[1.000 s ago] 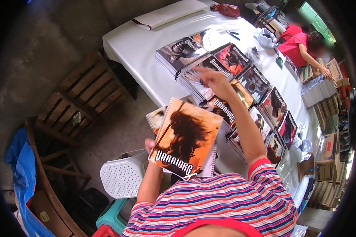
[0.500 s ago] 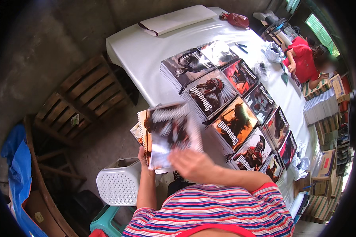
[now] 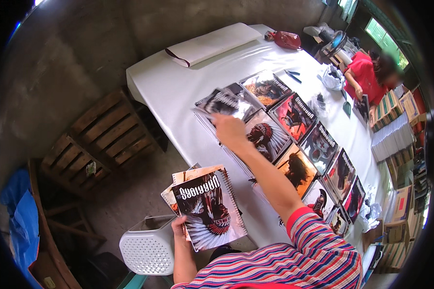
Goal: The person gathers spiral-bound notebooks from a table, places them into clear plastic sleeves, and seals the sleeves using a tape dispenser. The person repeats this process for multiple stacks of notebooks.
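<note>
My left hand [image 3: 179, 228] grips a small fanned stack of spiral notebooks. On top lies a notebook [image 3: 210, 209] with a feathered headdress on its cover, its coil on the right side. My right arm reaches across to the far-left pile on the table. There my right hand [image 3: 231, 131] closes on the near edge of a dark-covered notebook [image 3: 222, 102], which is smeared by motion and tilted over that pile. Beside my right hand is another headdress notebook [image 3: 267, 135], partly covered by my forearm. My right fingertips are partly blurred.
Rows of notebook piles, such as one with a red cover [image 3: 293, 114], stand on the white-covered table [image 3: 178, 91]. Pliers [image 3: 292, 75] and a red pouch [image 3: 287, 40] lie farther back. A co-worker in red [image 3: 364, 72] handles a notebook at right. A white stool [image 3: 147, 250] stands at left.
My right hand has moved from the held stack to the far-left pile. The headdress notebook now tops the stack in my left hand. The co-worker now holds up a dark notebook.
</note>
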A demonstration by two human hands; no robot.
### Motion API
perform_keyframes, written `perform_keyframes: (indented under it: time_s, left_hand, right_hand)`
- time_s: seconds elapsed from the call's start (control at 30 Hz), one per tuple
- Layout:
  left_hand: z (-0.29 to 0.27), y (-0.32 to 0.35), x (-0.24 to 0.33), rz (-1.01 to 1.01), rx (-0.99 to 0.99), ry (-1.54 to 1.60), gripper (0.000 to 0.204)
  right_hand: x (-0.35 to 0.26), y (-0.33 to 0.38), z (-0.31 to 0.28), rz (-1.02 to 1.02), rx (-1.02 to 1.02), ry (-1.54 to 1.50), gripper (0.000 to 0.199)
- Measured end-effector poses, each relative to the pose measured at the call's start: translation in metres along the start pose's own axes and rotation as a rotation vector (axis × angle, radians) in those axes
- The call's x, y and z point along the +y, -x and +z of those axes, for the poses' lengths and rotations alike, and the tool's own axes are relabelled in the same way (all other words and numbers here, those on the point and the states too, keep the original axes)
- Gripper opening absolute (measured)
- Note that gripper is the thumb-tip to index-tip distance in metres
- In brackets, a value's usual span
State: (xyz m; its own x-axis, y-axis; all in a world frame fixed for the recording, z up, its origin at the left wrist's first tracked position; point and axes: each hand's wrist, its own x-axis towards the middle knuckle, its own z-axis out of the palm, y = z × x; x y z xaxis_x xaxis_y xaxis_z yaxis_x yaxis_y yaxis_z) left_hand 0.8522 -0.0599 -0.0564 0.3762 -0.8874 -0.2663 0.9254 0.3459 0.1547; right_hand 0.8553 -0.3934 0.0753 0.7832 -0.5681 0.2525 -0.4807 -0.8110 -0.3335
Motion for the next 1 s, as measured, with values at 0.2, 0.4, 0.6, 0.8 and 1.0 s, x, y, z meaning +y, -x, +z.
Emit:
perform_keyframes:
  time_s: [0.2, 0.4, 0.6, 0.8, 1.0]
  left_hand:
    - [0.037, -0.055, 0.009, -0.049, 0.066, 0.084, 0.071]
    - [0.100, -0.063, -0.024, -0.057, -0.193, -0.031, 0.075]
    - [0.113, -0.044, -0.056, -0.103, -0.236, -0.056, 0.079]
    - [0.129, -0.057, -0.047, -0.143, -0.336, -0.077, 0.083]
    - [0.129, -0.064, -0.036, -0.038, -0.219, -0.018, 0.085]
  right_hand:
    - [0.036, 0.038, -0.117, -0.324, -0.151, -1.066, 0.025]
    - [0.027, 0.046, -0.094, -0.917, -0.473, -0.595, 0.036]
    - [0.155, -0.058, -0.075, 0.187, 0.055, -0.004, 0.044]
    - [0.200, -0.061, 0.001, 0.046, 0.103, 0.566, 0.019]
    - [0.198, -0.070, -0.020, -0.223, 0.202, 0.812, 0.010]
